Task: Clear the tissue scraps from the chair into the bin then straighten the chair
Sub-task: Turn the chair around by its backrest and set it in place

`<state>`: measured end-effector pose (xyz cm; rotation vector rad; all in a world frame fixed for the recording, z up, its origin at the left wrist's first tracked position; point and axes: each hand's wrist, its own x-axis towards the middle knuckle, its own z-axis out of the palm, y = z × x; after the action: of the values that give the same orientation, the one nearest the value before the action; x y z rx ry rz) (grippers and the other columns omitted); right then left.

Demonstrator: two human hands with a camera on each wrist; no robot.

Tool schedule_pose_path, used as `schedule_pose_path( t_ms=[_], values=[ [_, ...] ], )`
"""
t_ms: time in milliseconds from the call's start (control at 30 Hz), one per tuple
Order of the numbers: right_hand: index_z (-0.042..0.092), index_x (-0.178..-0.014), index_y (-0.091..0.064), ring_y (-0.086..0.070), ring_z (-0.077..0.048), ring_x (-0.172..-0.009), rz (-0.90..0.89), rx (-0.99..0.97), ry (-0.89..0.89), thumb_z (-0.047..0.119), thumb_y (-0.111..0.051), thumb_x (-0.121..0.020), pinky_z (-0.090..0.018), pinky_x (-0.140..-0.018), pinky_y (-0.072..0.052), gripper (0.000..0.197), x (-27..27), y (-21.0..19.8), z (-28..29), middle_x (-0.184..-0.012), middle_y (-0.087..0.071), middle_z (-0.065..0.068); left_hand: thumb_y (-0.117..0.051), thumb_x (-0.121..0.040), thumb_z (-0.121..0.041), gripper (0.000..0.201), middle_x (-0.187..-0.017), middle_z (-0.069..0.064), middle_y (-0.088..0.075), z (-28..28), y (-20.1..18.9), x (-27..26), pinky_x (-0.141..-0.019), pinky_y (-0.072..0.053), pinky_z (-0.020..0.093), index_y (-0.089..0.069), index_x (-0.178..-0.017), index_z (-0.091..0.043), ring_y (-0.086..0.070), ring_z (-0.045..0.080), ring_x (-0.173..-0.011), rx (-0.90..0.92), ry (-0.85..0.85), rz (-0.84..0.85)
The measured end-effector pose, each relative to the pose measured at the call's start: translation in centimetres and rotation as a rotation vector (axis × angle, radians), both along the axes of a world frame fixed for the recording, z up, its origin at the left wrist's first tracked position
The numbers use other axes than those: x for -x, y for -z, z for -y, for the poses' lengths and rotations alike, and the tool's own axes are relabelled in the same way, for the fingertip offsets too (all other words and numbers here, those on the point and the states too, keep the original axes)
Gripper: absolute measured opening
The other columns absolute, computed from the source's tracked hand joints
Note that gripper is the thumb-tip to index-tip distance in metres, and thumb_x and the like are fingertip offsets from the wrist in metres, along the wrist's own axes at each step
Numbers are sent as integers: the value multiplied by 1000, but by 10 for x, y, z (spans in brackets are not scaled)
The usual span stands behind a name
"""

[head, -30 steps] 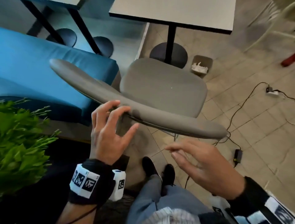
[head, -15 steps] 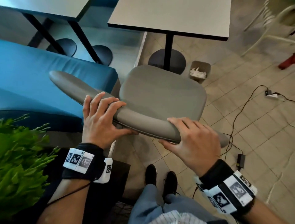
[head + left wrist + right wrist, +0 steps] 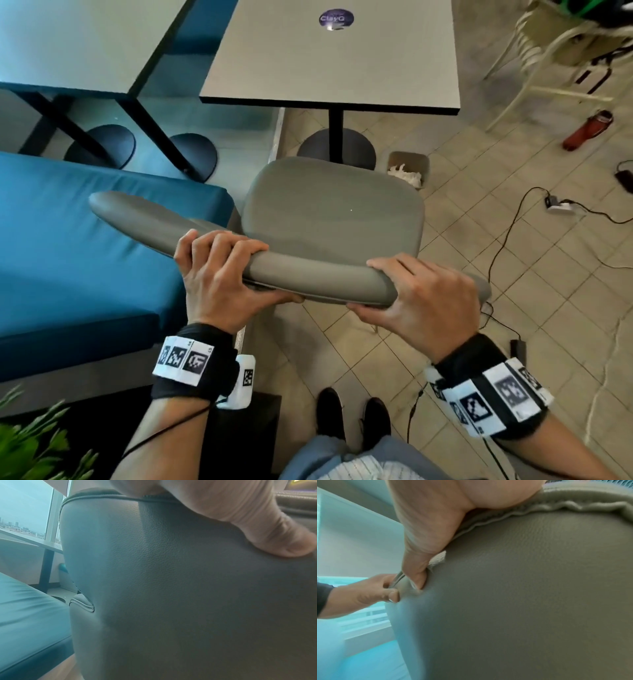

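Tiled floor [image 3: 513,274]: my left hand [image 3: 219,284] and right hand [image 3: 424,301] clasp the stiff, probably heavy chair [image 3: 332,209] along its backrest's top edge.

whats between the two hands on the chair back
Only a bare stretch of the grey chair backrest rim lies between left hand and right hand, per the head view.

Grey chair [image 3: 329,212], blue bench [image 3: 85,257] (checkered black-and-white wristbands [image 3: 181,359]).
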<state>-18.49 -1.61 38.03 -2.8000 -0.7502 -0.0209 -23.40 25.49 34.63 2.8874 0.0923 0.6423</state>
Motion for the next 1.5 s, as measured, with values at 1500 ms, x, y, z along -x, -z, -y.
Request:
schedule_pose_path(
  t_ms=[1500],
  values=[
    [26,-106,-70,-65,-19,-71,127,-45,-69,84,-54,-71,-35,-61,-51,69,-389,15,-40,-88,-72,4,-62,-48,-94,87,-90,6,-64,-36,17,-362,-102,-33,52,-72,-90,-18,-57,33,-97,-29,-88,85]
  ],
)
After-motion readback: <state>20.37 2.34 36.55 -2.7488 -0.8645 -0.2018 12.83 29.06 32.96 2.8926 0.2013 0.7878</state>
